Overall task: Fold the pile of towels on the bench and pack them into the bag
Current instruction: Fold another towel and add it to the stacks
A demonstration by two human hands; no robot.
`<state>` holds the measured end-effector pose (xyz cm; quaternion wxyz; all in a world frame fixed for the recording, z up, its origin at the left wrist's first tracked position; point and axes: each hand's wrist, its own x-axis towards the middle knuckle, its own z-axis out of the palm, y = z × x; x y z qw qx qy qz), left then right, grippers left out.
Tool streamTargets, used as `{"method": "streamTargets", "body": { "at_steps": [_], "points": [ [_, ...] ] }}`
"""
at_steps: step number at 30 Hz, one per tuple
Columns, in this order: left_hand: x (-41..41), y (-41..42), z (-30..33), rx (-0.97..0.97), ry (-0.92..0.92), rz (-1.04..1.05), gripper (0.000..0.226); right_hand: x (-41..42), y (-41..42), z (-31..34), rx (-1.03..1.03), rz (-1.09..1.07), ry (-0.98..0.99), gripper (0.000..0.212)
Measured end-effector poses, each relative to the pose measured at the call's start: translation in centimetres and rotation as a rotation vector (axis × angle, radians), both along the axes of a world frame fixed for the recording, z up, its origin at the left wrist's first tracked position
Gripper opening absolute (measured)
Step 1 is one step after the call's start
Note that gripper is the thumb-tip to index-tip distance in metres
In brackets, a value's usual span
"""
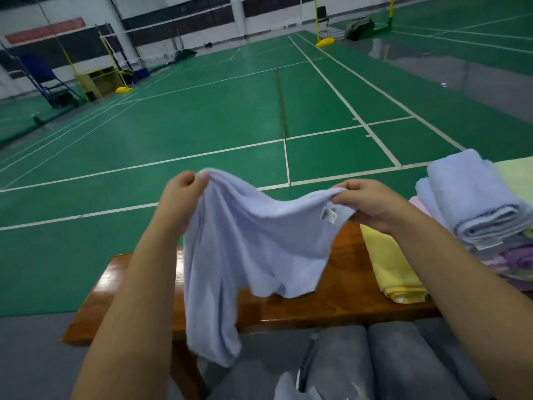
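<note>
Grey cloth rolls (383,362) are lying nearest the lens at the bottom edge, and just past them the person's two bare forearms are reaching up over the glossy brown wooden table (317,307). Left hand (180,194) is pinching one upper corner of the pale lavender-blue terry towel (248,249); right hand (366,203) is gripping the opposite stretch of the top edge, beside a small white care label (328,215). Both grips are clenched on fabric, neither released.

Risk-wise, the towel is sagging in the middle and hanging bunched and lopsided, with its longer left tail dangling below the table's near edge. If the hands are not holding true corners, any fold is likely coming out crooked. That tail could also be catching on the table edge or dragging toward the floor. A light pinch on thick terry might be slipping on a shake.

To the right, a folded yellow towel (389,264) is lying on the table, and further right a stack of towels topped by a folded pale blue one (476,203) is sitting. No bag is clearly identifiable in view, so packing looks some way off.
</note>
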<state>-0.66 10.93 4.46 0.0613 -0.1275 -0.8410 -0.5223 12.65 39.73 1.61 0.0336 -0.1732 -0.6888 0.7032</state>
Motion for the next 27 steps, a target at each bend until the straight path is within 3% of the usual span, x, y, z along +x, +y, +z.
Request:
{"method": "streamTargets", "body": {
  "at_steps": [3, 8, 11, 13, 16, 19, 24, 27],
  "points": [
    [-0.8, 4.1, 2.2, -0.008, 0.005, -0.059, 0.027, 0.2, 0.2, 0.5, -0.106, 0.017, 0.04, 0.013],
    [-0.2, 8.6, -2.8, 0.002, -0.285, -0.239, 0.017, 0.4, 0.2, -0.2, -0.284, -0.034, 0.032, 0.017],
    [0.6, 8.2, -7.7, -0.352, -0.354, -0.371, 0.011, 0.8, 0.0, -1.9, -0.349, -0.032, -0.04, 0.015],
    [0.8, 6.4, -10.5, -0.592, -0.32, -0.318, 0.026, 1.2, 0.0, -3.0, -0.393, -0.055, -0.067, 0.015],
    [0.2, 1.6, -14.2, -0.767, -0.305, -0.078, 0.036, 1.7, -0.4, -4.5, -0.44, -0.076, -0.085, 0.019],
    [-0.2, -3.2, -16.8, -0.901, -0.408, 0.13, 0.04, 1.5, -1.5, -5.6, -0.459, -0.058, -0.101, 0.015],
    [1.2, -7.2, -18.1, -1.01, -0.539, 0.176, 0.043, 0.4, -3.8, -7.3, -0.503, -0.013, -0.12, 0.014],
    [2.1, -7.5, -18.3, -0.882, -0.514, 0.171, 0.027, 0.1, -5.3, -7.8, -0.513, 0.071, -0.136, 0.019]
  ]
}}
